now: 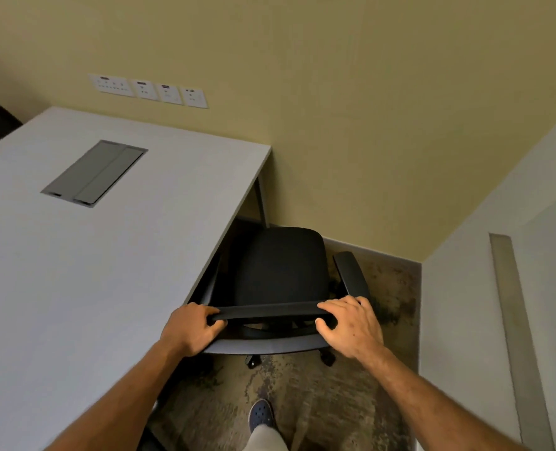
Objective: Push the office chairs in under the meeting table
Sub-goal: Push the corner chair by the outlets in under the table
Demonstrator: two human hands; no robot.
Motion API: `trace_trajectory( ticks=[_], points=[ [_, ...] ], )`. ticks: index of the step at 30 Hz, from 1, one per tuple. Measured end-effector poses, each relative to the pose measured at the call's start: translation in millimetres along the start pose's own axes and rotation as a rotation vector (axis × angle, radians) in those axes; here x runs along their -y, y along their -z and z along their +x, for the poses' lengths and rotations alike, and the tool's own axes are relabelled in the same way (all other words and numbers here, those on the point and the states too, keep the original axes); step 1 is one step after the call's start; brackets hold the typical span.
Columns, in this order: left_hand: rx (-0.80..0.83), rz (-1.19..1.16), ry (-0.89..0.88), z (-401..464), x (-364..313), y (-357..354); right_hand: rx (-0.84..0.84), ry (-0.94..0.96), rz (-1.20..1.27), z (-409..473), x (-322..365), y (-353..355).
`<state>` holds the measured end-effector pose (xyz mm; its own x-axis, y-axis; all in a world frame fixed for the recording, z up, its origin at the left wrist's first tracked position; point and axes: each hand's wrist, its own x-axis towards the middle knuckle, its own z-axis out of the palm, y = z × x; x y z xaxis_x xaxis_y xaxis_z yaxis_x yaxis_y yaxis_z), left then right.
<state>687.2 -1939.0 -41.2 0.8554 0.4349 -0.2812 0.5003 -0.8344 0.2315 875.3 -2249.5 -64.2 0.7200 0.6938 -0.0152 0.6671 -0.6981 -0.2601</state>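
Observation:
A black office chair (281,265) stands beside the right edge of the pale grey meeting table (107,255), its seat facing away from me toward the yellow wall. Its left armrest lies partly under the table edge; the right armrest (351,276) is out in the open. My left hand (190,327) grips the left end of the chair's backrest top bar (267,311). My right hand (348,323) grips the right end of the same bar. Two castors show below the backrest.
A grey cable hatch (94,172) is set into the tabletop. Wall sockets (149,90) sit above the table's far edge. A white wall (498,288) closes the narrow carpeted aisle on the right. My shoe (261,413) is on the carpet behind the chair.

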Motion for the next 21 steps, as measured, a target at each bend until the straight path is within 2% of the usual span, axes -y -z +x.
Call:
trace_trajectory(
  ticks=[12,21],
  points=[
    [-0.083,-0.146,0.179,29,-24,-5,0.254,0.402,-0.030,190,-30,29],
    [-0.099,-0.209,0.383,81,-54,9,0.263,0.654,-0.101,317,-35,32]
  ],
)
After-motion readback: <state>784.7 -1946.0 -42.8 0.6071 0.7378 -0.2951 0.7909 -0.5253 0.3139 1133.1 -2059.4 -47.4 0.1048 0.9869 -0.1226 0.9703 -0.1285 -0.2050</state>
